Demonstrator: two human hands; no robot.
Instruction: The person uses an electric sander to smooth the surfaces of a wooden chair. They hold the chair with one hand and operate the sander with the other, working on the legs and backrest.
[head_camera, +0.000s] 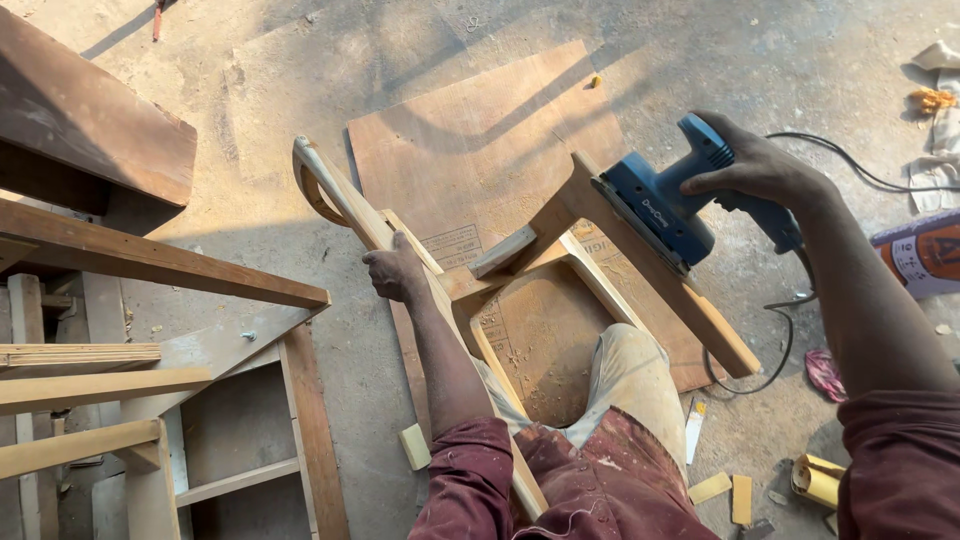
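Observation:
A bare wooden chair frame (560, 270) lies on its side over a brown board (470, 140) on the concrete floor. My left hand (396, 272) grips one long pale rail (345, 200) of the frame, near its curved end. My right hand (752, 170) holds a blue electric sander (665, 210) by its handle, with the sander's base pressed flat on the frame's other rail (690, 305). The sander's black cord (860, 170) runs off to the right. My knee (630, 370) rests inside the frame.
Another wooden chair frame (150, 400) stands at the left under a dark plank (90, 110). Small wood offcuts (725, 492) and a yellow sandpaper roll (815, 480) lie at the lower right. Rags (935, 100) and a box (925, 255) sit at the right edge.

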